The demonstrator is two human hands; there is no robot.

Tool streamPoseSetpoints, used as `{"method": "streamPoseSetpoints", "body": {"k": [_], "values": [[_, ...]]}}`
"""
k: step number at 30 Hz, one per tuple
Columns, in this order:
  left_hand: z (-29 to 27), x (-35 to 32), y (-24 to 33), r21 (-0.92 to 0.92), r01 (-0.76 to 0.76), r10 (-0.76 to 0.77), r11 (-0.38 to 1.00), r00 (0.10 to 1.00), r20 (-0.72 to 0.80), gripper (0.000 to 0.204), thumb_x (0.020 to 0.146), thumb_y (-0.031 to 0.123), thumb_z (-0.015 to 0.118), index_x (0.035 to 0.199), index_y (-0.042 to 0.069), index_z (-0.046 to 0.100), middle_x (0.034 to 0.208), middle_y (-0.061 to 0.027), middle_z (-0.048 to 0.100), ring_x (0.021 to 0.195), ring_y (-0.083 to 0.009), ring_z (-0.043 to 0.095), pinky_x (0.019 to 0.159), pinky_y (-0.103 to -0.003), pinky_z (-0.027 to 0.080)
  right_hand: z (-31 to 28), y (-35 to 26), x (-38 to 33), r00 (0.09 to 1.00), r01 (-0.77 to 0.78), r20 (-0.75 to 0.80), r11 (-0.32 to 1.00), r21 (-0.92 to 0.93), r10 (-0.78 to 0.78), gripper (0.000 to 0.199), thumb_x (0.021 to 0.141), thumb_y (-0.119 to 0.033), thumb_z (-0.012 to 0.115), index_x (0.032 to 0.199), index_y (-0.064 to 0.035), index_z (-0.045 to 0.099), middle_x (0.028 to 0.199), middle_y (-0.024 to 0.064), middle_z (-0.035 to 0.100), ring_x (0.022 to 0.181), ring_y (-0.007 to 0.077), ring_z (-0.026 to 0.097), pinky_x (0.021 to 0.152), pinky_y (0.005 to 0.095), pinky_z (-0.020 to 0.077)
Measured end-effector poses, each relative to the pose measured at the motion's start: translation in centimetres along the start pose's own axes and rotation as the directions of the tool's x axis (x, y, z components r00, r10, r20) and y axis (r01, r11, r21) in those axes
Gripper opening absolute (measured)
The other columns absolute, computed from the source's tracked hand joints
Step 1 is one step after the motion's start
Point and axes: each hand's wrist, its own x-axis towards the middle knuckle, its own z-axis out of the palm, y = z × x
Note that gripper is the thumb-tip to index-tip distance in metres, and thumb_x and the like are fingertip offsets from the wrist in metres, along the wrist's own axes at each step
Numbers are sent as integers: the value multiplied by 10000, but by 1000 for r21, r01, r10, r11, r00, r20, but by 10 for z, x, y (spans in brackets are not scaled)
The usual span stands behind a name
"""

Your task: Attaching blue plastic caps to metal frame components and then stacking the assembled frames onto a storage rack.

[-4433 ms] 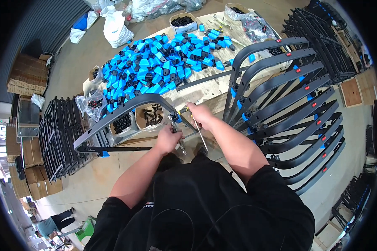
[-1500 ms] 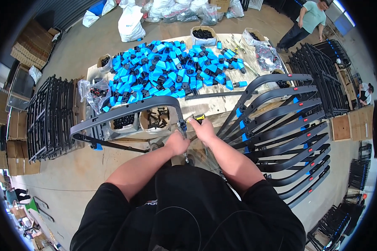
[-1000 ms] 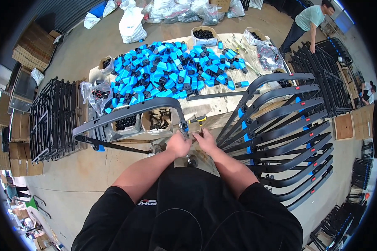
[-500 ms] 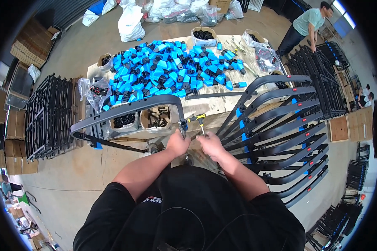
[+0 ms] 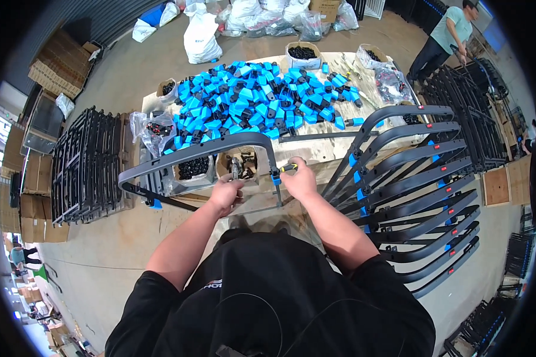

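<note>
A black bent tube frame (image 5: 198,146) lies across the near table edge, its right leg coming down in front of me. On that leg sits a blue fitting (image 5: 276,181). My right hand (image 5: 302,181) is closed around a yellow-and-black T-handle driver (image 5: 289,168), just right of the fitting; its shaft is mostly hidden. My left hand (image 5: 225,193), left of the leg, grips a silvery metal tool (image 5: 235,171) whose exact kind is unclear. The tool points over an open box (image 5: 220,168) of dark metal hardware.
A heap of blue-and-black fittings (image 5: 244,101) covers much of the table (image 5: 339,156). Several black bent frames (image 5: 417,196) stand stacked at right, more (image 5: 89,166) at left. A box of black parts (image 5: 193,169) adjoins the hardware box. Another person (image 5: 449,38) handles frames far right.
My left hand has moved left, away from the frame leg, with the silvery tool. My right hand has risen from the driver's shaft to its handle, beside the blue fitting. The whole view has shifted slightly.
</note>
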Motion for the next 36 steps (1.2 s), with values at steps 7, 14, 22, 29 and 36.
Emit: {"method": "streamPoseSetpoints", "body": {"k": [7,14,22,29,36], "values": [[-39,-1,-9,17,-147,148,989,981,-122,767,897,56,627,1559,23,239,956,-135,657,684,-178,630,580,-328,559,-17,22,-1,939,-298,-176,954,19,297,762,702,-422,871,1242,22,569,1137,231,685,1046,334,672,909,379,518],[-135,-50,-72,224,-95,93,970,996,17,565,901,112,643,1404,-72,466,946,-137,677,731,-176,672,636,-315,577,6,-64,-70,761,-585,512,764,274,399,398,876,-208,729,1218,-28,633,929,57,662,737,162,637,559,294,473],[-267,-77,-120,111,26,-13,994,993,-116,422,911,140,599,1252,-106,579,993,-155,691,780,-201,687,665,-317,569,103,-134,-1,785,-618,498,535,577,370,373,938,-225,649,1272,-94,549,846,41,565,649,186,604,593,365,579],[-340,-68,-142,219,-155,239,963,864,-443,424,899,159,657,1254,-61,583,997,-144,691,846,-209,683,740,-325,552,112,-94,-71,913,-404,149,803,438,379,340,879,-211,726,1115,9,617,903,71,662,712,136,613,551,283,503],[-343,-35,-91,678,-190,587,710,692,-420,475,876,287,724,1185,-43,578,1004,-237,704,942,-345,703,827,-403,531,92,-16,-52,913,-204,-375,976,-80,161,421,806,-290,786,1025,33,629,879,145,680,823,267,670,774,398,527]]}}
